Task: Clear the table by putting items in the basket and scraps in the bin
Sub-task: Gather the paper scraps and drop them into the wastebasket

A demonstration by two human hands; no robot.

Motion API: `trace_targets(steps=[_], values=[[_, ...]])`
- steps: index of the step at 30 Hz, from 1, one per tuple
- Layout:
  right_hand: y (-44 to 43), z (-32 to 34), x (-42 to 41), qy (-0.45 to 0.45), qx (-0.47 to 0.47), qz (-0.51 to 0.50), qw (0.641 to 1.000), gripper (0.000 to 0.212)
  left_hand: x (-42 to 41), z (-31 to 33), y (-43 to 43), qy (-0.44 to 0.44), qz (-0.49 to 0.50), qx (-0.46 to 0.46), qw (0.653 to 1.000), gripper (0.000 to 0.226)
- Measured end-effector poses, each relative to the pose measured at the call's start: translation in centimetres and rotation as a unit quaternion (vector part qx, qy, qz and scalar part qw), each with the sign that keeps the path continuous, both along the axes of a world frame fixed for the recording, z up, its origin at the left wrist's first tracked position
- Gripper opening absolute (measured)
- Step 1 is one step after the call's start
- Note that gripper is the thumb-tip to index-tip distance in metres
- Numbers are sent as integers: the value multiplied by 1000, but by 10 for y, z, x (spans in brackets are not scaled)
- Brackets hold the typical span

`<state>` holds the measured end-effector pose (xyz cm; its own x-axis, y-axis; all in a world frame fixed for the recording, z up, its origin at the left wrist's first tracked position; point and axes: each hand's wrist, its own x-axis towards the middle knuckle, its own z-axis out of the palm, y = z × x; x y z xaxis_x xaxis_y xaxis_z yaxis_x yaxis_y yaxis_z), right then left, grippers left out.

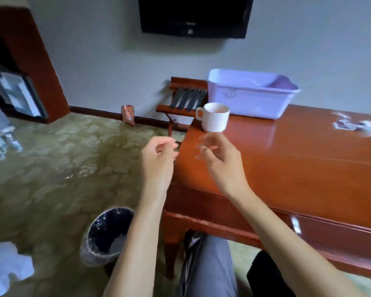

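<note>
Both hands are raised with nothing in them. The left hand [159, 155] hangs off the counter's end, below and left of the mug, its fingers loosely curled toward the thumb around empty air. The right hand [221, 159] is over the counter [287, 168] directly below the mug, fingers spread and relaxed. Its fingertips [208, 138] are blurred just short of the mug's base, and I cannot tell whether they touch it.

The white ribbed mug [214, 116] stands upright at the counter's left end, handle pointing left. Just behind it and to its right sits the lavender plastic basket [244, 99], also on the counter and against the wall. Something purple lies in the end of it farthest from the mug. Well to the right of the mug, torn white paper scraps [358, 126] lie on the wood.

Far below and left of the mug, on the patterned carpet [51, 168], stands the round bin [103, 228] with a dark liner, beside the left forearm. Just behind and left of the mug is a wooden luggage rack [184, 101] with dark straps. Farther left, a small brown packet [128, 114] leans on the skirting board. High above the mug, a black television [193, 16] hangs on the wall.
</note>
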<state>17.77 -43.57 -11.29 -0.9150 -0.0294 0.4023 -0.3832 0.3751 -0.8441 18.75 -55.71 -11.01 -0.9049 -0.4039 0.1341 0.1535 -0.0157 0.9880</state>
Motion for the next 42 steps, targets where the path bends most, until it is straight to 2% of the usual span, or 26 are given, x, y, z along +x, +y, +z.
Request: trace_targets(steps=[6, 10, 15, 19, 23, 26, 31, 35, 38, 42], values=[[140, 20, 28, -28, 13, -100, 994, 11, -1, 21, 137, 19, -135, -91, 986, 29], [222, 22, 30, -62, 47, -143, 987, 11, -17, 28, 219, -6, -217, -150, 965, 27], [317, 9, 12, -117, 89, -207, 967, 9, -60, 19, 307, -45, -266, -201, 942, 24], [382, 10, -12, -184, 95, -255, 945, 14, -93, 16, 384, -116, -351, -261, 892, 13], [423, 27, -17, -235, 80, -307, 919, 18, -98, 23, 431, -184, -426, -300, 833, 15], [447, 47, -4, -311, 102, -347, 879, 26, -91, 44, 446, -213, -478, -331, 785, 19], [473, 63, 28, -472, 208, -319, 795, 55, -82, 72, 445, -253, -534, -369, 717, 34], [493, 61, 39, -543, 267, -304, 736, 74, -76, 67, 458, -262, -542, -387, 698, 41], [513, 52, 41, -544, 280, -315, 725, 81, -63, 56, 484, -260, -550, -403, 683, 46], [544, 36, 35, -526, 314, -257, 747, 84, -44, 45, 520, -251, -532, -437, 680, 59]])
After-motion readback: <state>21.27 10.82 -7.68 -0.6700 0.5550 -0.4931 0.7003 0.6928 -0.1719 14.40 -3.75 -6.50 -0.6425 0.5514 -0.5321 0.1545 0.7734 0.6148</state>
